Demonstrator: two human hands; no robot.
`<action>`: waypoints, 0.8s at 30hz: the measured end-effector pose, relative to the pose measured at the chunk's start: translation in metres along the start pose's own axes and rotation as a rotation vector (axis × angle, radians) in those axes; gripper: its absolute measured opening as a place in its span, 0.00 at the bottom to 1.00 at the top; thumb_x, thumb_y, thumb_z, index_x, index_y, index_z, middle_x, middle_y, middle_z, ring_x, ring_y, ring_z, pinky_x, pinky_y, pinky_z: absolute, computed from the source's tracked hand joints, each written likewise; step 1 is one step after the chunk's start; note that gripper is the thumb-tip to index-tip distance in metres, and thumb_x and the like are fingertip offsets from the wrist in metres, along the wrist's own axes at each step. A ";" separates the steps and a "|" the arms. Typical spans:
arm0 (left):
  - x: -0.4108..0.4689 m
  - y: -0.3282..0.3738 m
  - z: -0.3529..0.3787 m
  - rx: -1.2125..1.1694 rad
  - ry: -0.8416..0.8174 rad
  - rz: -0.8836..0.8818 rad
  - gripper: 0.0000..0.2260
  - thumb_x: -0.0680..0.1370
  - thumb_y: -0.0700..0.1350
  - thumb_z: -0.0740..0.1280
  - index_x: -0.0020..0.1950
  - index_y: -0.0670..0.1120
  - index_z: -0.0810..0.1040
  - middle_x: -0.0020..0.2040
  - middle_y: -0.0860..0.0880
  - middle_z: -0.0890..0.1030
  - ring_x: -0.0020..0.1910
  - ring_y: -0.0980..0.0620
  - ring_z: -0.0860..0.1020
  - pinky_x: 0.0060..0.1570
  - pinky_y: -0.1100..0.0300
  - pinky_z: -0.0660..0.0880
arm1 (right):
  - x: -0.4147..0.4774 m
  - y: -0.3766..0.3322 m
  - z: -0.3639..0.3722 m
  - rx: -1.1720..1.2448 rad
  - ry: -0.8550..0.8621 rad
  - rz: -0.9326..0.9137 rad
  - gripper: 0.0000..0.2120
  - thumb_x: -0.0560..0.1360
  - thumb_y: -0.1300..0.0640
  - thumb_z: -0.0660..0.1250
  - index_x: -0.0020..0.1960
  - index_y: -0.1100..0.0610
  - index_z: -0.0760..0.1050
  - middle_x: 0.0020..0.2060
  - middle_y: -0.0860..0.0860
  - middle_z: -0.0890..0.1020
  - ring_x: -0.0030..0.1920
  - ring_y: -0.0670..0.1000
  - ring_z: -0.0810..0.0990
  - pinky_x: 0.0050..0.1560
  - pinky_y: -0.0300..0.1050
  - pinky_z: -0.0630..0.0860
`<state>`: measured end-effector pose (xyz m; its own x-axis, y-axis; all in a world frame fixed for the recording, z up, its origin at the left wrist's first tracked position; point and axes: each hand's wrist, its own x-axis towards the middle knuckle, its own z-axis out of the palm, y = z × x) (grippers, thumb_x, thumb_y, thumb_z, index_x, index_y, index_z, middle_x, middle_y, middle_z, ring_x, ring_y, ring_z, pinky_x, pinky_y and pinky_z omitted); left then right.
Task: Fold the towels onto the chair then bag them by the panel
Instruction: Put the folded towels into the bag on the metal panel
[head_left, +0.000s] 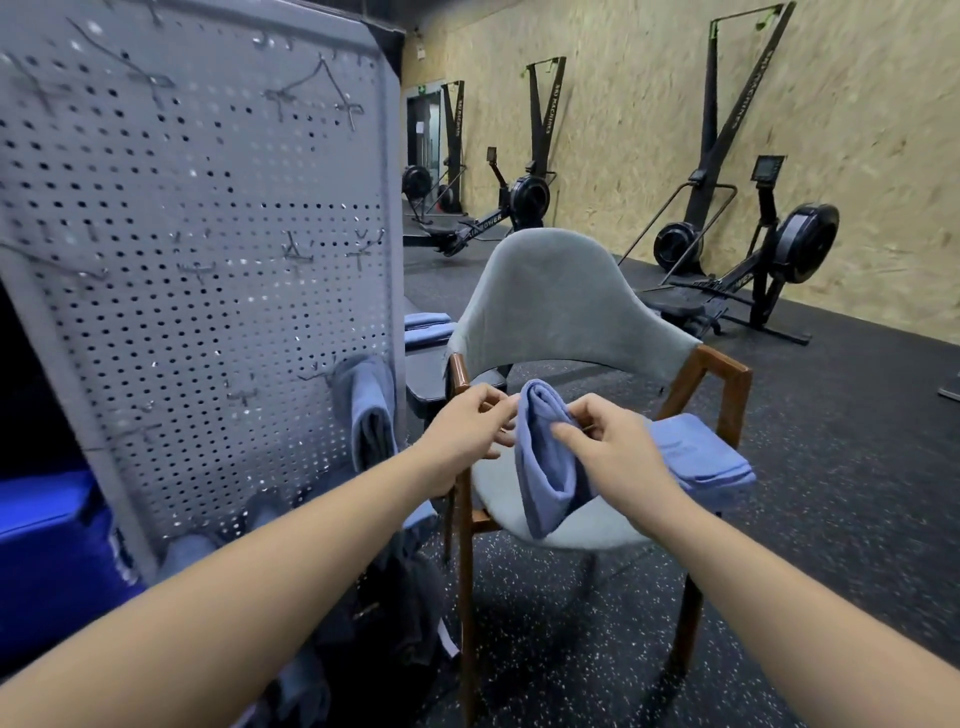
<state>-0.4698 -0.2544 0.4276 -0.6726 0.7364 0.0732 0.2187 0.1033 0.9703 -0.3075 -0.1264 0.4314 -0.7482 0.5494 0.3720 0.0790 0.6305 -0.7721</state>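
Towel (545, 467): part-folded, hanging over chair (498, 486) seat's front edge.
Left grip (470, 426): pinched on Towel's upper edge.
Right grip (618, 447): clamped on its side.
Handling: probably light, limp; hold corners.

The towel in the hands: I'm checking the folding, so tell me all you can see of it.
The towel is blue, soft-looking cloth, folded over and hanging above the chair seat. The left hand pinches its top edge, the right hand grips its side. Whether its lower end touches the seat is unclear.
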 end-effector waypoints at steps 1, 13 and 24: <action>-0.006 0.006 -0.002 -0.029 -0.006 0.023 0.16 0.83 0.60 0.69 0.58 0.48 0.80 0.53 0.50 0.86 0.47 0.54 0.85 0.51 0.53 0.83 | -0.001 -0.005 0.006 -0.002 -0.024 -0.008 0.05 0.81 0.53 0.71 0.47 0.51 0.79 0.40 0.48 0.85 0.44 0.55 0.84 0.49 0.61 0.80; -0.055 0.016 -0.079 -0.022 -0.060 0.172 0.09 0.84 0.39 0.70 0.62 0.45 0.86 0.57 0.48 0.89 0.57 0.56 0.84 0.65 0.55 0.80 | -0.001 -0.056 0.048 0.232 -0.193 -0.032 0.10 0.83 0.65 0.66 0.50 0.55 0.84 0.46 0.51 0.88 0.48 0.49 0.84 0.54 0.54 0.84; -0.076 0.013 -0.132 0.146 -0.009 0.186 0.06 0.81 0.42 0.73 0.57 0.49 0.85 0.54 0.50 0.89 0.59 0.49 0.86 0.65 0.51 0.80 | 0.028 -0.071 0.071 -0.043 -0.360 -0.185 0.05 0.77 0.53 0.77 0.48 0.52 0.82 0.41 0.47 0.85 0.44 0.46 0.82 0.50 0.50 0.78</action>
<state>-0.5090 -0.3977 0.4650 -0.6048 0.7579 0.2446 0.4384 0.0605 0.8967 -0.3812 -0.1943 0.4598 -0.9347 0.2019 0.2924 -0.0569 0.7272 -0.6840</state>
